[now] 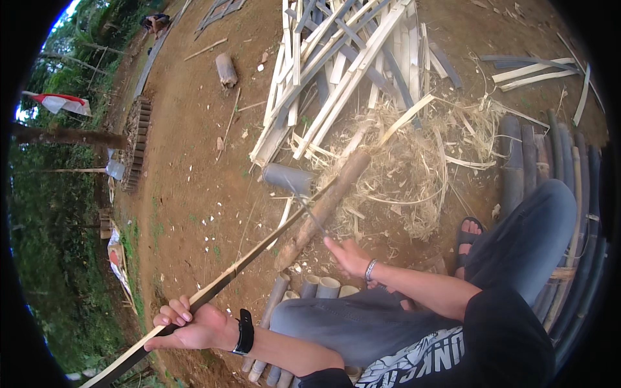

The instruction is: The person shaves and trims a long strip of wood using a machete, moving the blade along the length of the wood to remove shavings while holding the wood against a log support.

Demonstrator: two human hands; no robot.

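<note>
A long bamboo strip (249,257), pale on one side and dark on the other, runs slanting from the lower left toward the middle. My left hand (200,326), palm up, is closed around its near part. In my closed right hand (351,258) is a thin-bladed knife (313,218), its blade crossing the strip near the far end. The handle is mostly hidden by my fingers, and the blade is slightly blurred. Beside and under the strip's far end lies a brown log (323,207). A short grey bamboo section (286,178) touches the area just beyond.
A heap of split bamboo strips (349,71) lies ahead, with curled shavings (420,174) nearer. Bamboo poles (576,258) are lined up at my right, and cut tubes (310,286) sit by my knee. A bamboo piece (226,70) lies farther off. Another person (155,24) is far left.
</note>
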